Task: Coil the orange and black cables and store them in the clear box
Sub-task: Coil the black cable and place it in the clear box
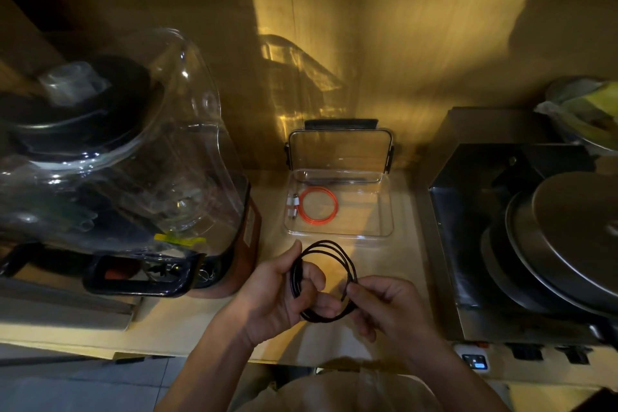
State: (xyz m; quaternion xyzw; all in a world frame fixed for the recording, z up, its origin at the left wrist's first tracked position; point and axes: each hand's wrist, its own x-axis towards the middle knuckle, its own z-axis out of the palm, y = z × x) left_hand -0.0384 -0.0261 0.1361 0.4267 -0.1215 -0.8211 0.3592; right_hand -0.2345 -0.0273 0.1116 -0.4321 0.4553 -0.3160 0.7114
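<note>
The black cable (pixel 329 250) is wound into a loose coil of several loops, held above the counter near its front. My left hand (pixel 277 294) grips the coil's left side between thumb and fingers. My right hand (pixel 384 304) pinches the coil's right side. Behind the hands stands the clear box (pixel 384 207), its lid (pixel 339 150) propped upright against the wall. The orange cable (pixel 317 204) lies coiled flat in the box's left half, its white plugs at the left.
A large blender with a clear sound cover (pixel 117 170) fills the counter to the left. A steel warmer (pixel 521 244) with round lids (pixel 578 227) stands to the right. The wooden counter (pixel 187 328) runs between them, wall close behind.
</note>
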